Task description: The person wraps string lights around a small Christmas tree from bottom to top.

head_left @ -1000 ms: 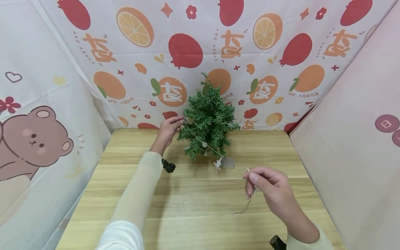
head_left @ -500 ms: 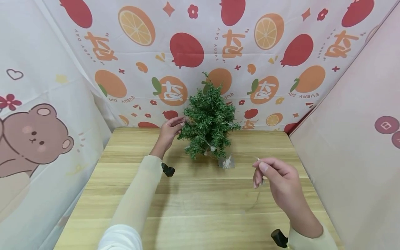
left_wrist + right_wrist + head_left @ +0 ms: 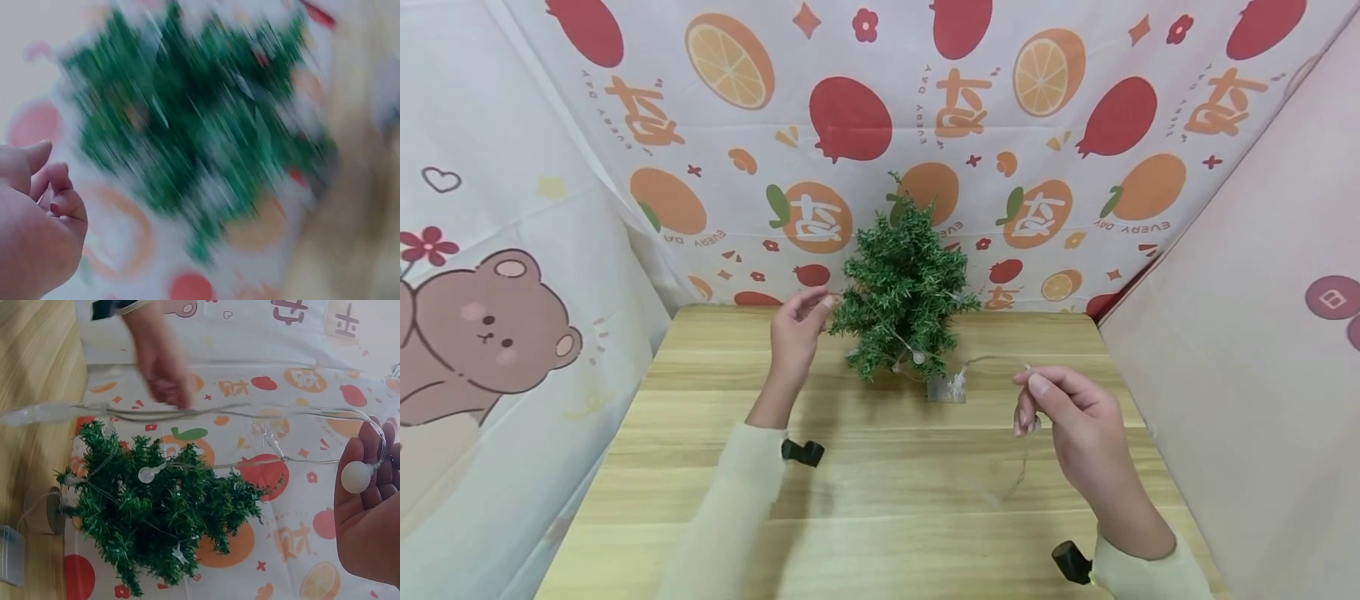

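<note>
A small green artificial Christmas tree stands at the back of the wooden table, part of a string of fairy lights draped on it. My right hand, to the tree's front right, pinches the clear wire of these lights. One round white bulb lies against its fingers in the right wrist view, and a loose end dangles below. A snowflake-shaped light hangs on the stretch towards the tree. Beside the tree's left side is my left hand, fingers loosely bent, holding nothing visible; its wrist view is blurred.
A clear box sits on the table near the tree's foot. Fruit-printed cloth hangs right behind the tree. A bear-printed cloth borders the left, and a pale panel the right.
My left hand has drawn back slightly leftward and down from the tree's branches. My right hand has moved right and a little up, pulling the lights' wire and the snowflake light rightward.
</note>
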A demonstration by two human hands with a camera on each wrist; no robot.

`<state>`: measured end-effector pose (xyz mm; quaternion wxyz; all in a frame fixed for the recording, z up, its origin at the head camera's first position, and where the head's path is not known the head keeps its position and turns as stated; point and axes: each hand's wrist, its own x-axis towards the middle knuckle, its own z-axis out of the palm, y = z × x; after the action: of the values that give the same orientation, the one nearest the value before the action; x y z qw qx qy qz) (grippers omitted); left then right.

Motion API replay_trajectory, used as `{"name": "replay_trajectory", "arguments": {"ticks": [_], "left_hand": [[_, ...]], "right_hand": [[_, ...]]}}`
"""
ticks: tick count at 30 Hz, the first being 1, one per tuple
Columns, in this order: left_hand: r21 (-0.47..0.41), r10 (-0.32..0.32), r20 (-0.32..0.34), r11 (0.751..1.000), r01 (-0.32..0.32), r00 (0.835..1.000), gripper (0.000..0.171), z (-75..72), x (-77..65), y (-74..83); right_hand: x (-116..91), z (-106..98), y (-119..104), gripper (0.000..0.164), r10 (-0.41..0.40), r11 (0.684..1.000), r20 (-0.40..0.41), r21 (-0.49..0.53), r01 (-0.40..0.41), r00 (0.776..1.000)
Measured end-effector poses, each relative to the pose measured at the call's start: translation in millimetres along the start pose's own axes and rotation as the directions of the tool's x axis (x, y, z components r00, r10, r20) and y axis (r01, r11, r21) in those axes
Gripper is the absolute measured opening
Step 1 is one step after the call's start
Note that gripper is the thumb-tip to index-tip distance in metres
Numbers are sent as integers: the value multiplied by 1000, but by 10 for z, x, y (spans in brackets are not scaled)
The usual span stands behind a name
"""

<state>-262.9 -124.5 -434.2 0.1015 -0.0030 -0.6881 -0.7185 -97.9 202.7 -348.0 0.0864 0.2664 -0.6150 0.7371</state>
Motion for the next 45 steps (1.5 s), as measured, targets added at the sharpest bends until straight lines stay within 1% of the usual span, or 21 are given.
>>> {"name": "replay_trajectory", "arguments": {"ticks": [1,2,3,5,7,9,12,14,16,18,21,25,27,31,32,34,36,42,45], "left_hand": [[19,41,16,999,-41,999,35,72,-88,101],[33,75,47,996,-77,996,36,149,-178,212],[39,107,89,993,-110,990,37,227,-264,315],[28,147,186,988,-155,972,36,371,-430,490],[3,165,273,985,-172,948,32,493,-580,617],[-27,175,345,984,-176,922,27,594,-704,703],[-63,180,445,983,-170,877,22,724,-856,799],[-76,175,507,984,-159,844,22,802,-925,843],[-68,167,562,985,-156,810,23,870,-969,872],[-57,155,602,987,-152,783,23,919,-987,877],[-45,153,633,986,-161,759,23,954,-987,876],[-43,171,656,981,-191,735,23,961,-958,871],[-40,179,673,978,-207,717,23,960,-936,865],[-26,172,714,975,-219,679,21,958,-890,845],[-24,166,720,976,-216,673,21,957,-878,838],[-24,162,723,977,-210,672,19,957,-855,831],[-30,170,714,977,-212,680,17,956,-834,830],[-65,232,629,967,-248,742,15,961,-743,870],[-75,235,603,968,-239,762,12,969,-692,909]], "right_hand": [[3,1,7,32,12,1000,-7,-8,-12,1000],[5,5,16,32,24,1000,-13,-19,-24,1000],[8,10,24,31,42,999,-21,-28,-42,999],[15,22,46,29,73,996,-33,-44,-75,997],[21,40,70,27,103,993,-39,-53,-105,994],[28,63,93,25,124,990,-48,-60,-126,991],[34,98,120,21,147,984,-61,-89,-152,987],[36,118,135,20,158,980,-63,-112,-165,985],[38,133,144,19,168,975,-58,-137,-175,984],[42,145,151,19,177,972,-48,-152,-182,983],[51,162,157,18,191,967,-34,-167,-194,981],[62,185,149,18,213,958,-32,-187,-215,976],[67,192,143,18,223,955,-35,-195,-225,974],[80,200,145,17,236,953,-40,-186,-239,971],[82,201,149,17,238,954,-39,-181,-241,971],[84,202,158,17,243,953,-42,-174,-247,969],[77,205,166,16,257,949,-49,-175,-261,965],[25,230,184,11,340,913,-69,-216,-346,938],[0,246,205,14,376,898,-86,-210,-386,923]]}}
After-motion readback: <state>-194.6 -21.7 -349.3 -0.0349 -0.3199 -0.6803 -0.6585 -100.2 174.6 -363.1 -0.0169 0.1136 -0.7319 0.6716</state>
